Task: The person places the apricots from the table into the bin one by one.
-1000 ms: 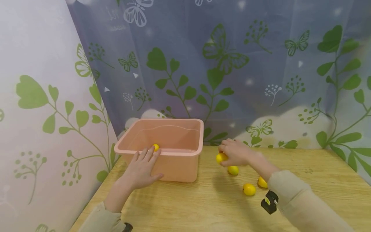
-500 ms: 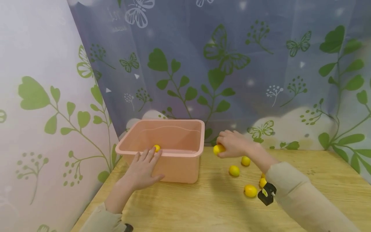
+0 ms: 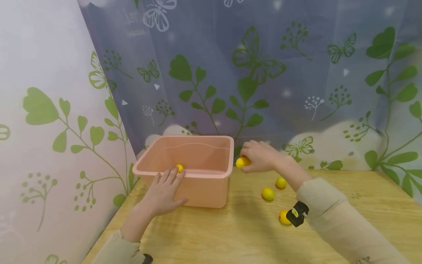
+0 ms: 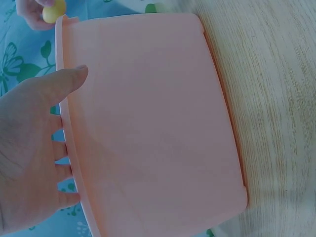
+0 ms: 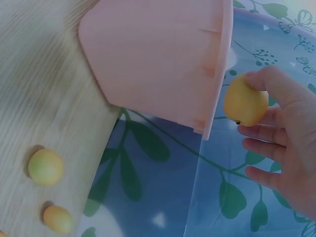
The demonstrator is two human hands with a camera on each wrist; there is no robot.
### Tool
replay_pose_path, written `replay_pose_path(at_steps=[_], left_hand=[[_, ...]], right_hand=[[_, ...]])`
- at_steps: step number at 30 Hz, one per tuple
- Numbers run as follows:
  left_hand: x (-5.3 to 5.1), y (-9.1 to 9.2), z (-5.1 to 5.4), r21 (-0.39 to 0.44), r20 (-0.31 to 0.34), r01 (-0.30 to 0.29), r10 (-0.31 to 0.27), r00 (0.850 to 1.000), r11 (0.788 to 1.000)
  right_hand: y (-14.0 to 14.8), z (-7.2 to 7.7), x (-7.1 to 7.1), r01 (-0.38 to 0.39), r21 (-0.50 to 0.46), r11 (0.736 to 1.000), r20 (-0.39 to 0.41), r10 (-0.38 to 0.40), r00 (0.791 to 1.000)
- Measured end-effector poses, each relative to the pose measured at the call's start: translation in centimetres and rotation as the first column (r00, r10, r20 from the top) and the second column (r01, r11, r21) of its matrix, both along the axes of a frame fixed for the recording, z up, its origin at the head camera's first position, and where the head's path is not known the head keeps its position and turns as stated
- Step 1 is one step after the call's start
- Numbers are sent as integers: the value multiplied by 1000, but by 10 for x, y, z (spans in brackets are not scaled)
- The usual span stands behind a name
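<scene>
My right hand [image 3: 260, 156] grips a small yellow lemon-like fruit [image 3: 243, 162] just outside the right rim of a pink plastic bin [image 3: 197, 190]. The right wrist view shows this fruit [image 5: 246, 100] between thumb and fingers, its dark stem end down, apart from the bin. My left hand [image 3: 165, 192] holds the bin's front rim, fingers over the edge. In the left wrist view its thumb [image 4: 69, 84] lies against the outer wall. Another yellow fruit [image 3: 180, 168] shows inside the bin, partly hidden by the left fingertips. The rest of the bin's floor is mostly hidden.
On the wooden table [image 3: 211, 238], right of the bin, lie a greenish-yellow fruit [image 3: 268, 194], another behind it [image 3: 281, 182], and one [image 3: 284, 217] partly covered by the right wrist's black camera mount [image 3: 298, 213]. A patterned curtain [image 3: 204, 73] hangs behind the bin.
My right hand has lifted the fruit off the table area and carried it up and left, to the bin's right rim. The left hand stays at the front rim.
</scene>
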State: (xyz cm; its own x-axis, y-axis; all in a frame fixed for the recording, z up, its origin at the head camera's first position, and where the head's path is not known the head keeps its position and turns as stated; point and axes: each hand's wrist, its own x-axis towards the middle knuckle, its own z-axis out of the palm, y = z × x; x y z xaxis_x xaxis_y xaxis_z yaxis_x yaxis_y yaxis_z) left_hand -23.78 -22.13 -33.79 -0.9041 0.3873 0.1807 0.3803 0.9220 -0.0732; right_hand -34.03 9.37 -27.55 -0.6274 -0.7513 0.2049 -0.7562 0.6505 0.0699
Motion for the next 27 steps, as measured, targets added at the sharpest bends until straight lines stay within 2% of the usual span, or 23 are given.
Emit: replay_pose_path(at_steps=[14, 24, 27], left_hand=[[-1, -1, -1, 0, -8, 0, 0, 1000, 1000], [0, -1, -1, -6, -6, -5, 5, 1000, 1000], [0, -1, -1, 3, -10, -1, 1, 1000, 1000]], right_hand=[[-21, 12, -3, -2, 15, 1000, 30, 1, 1000], [-42, 20, -6, -14, 28, 999, -11, 15, 1000], [-49, 20, -6, -11, 33, 999, 4, 11, 1000]])
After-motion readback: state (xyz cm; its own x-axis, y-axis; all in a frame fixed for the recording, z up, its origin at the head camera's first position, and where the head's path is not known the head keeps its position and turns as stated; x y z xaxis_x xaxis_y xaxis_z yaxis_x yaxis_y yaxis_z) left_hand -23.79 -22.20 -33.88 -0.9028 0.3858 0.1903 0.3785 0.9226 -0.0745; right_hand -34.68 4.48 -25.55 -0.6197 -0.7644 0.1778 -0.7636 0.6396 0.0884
